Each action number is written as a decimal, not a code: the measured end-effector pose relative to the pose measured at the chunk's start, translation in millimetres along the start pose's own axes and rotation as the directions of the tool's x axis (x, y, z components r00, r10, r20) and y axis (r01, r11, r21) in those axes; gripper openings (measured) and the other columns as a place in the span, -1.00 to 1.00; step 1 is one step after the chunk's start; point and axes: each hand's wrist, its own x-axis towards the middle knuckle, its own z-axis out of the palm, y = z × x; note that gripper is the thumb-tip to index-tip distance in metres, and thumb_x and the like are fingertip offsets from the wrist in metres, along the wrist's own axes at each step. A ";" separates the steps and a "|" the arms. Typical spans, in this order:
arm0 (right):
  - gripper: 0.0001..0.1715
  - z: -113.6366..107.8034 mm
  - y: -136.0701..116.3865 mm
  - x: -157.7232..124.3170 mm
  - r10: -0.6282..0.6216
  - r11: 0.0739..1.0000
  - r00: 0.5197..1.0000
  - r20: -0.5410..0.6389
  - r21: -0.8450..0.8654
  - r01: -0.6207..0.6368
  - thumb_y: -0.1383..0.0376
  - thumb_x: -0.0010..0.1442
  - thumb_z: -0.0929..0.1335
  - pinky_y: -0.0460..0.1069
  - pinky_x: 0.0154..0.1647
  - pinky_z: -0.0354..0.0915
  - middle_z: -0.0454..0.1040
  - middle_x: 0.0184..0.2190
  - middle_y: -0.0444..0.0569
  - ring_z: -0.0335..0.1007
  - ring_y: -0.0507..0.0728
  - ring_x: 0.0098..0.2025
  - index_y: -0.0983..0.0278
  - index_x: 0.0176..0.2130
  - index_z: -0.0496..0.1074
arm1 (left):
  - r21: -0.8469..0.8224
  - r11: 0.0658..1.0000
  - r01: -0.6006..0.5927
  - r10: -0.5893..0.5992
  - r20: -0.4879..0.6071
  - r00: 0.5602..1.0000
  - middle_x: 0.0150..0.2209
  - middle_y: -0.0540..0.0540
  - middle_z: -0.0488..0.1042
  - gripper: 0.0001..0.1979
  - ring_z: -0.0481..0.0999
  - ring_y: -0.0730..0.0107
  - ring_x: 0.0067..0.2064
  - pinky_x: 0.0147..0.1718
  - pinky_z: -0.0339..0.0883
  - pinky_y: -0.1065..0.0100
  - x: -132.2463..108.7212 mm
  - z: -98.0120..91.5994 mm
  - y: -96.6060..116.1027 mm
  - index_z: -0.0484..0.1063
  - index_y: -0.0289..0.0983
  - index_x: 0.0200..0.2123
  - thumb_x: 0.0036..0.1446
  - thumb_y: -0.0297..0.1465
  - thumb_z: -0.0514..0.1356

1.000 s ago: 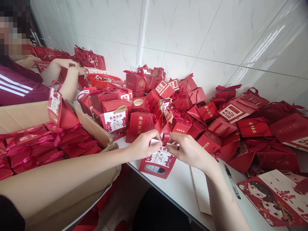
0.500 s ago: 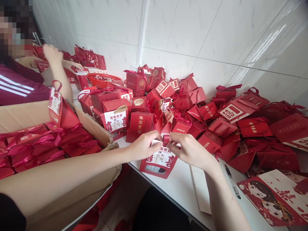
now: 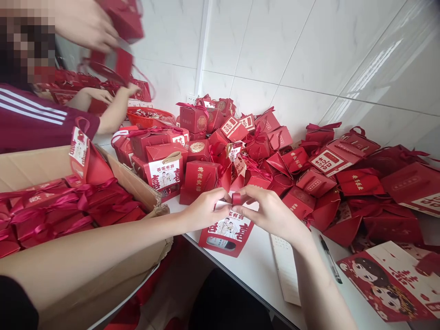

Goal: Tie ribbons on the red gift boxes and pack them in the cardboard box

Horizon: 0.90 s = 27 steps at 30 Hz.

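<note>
A red and white gift box (image 3: 222, 245) with a printed couple and a window low on its front stands near the table's front edge. My left hand (image 3: 209, 206) pinches its top from the left, fingers closed. From the other side, my right hand (image 3: 271, 211) has thumb and fingers closed on the box's top. Between my fingertips a small red handle loop (image 3: 236, 199) sticks up. Part of the top edge is hidden behind my fingers.
Red gift boxes (image 3: 201, 178) are heaped along the wall. On my left, a cardboard carton (image 3: 130, 183) holds more. A notepad (image 3: 285, 270), a pen (image 3: 330, 259) and a printed gift bag (image 3: 385, 279) lie right. Another person's hand (image 3: 85, 23) holds red boxes upper left.
Another person's hand has come in at the upper left with red boxes, blurred by motion. A co-worker's arm beside the basin has shifted. My hands stay at the box's top, almost unmoved.
</note>
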 end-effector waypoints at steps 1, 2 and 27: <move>-0.92 0.1 -0.6 0.1 0.014 1.000 1.000 -0.008 0.017 -0.014 0.27 0.16 0.32 -0.07 -0.31 0.27 0.47 -0.36 -0.11 0.40 0.06 -0.33 0.24 -0.31 0.34 | -0.004 1.000 0.008 -0.008 -0.003 1.000 -0.41 0.03 0.36 -0.97 0.37 0.47 -0.37 -0.39 0.24 0.45 -0.2 0.3 0.0 0.29 -0.27 -0.40 0.06 -0.43 0.08; -0.93 0.2 -1.1 0.1 0.033 0.999 0.999 -0.010 0.025 -0.033 0.27 0.17 0.30 -0.08 -0.34 0.27 0.47 -0.39 -0.12 0.41 0.05 -0.35 0.23 -0.33 0.33 | -0.009 1.000 0.015 -0.015 -0.004 1.000 -0.41 0.03 0.36 -0.97 0.37 0.47 -0.37 -0.39 0.24 0.46 -0.5 0.6 0.1 0.29 -0.27 -0.40 0.05 -0.43 0.08; -0.93 2.3 -2.0 -1.3 0.084 0.995 0.996 -0.035 0.057 -0.082 0.26 0.26 0.18 -0.11 -0.50 0.15 0.35 -0.48 -0.17 0.25 0.00 -0.53 0.21 -0.26 0.18 | -0.092 0.987 0.133 -0.130 0.046 0.991 -0.44 0.04 0.36 -0.97 0.34 0.51 -0.44 -0.47 0.21 0.48 -0.8 -2.0 9.4 0.27 -0.26 -0.40 0.04 -0.44 0.06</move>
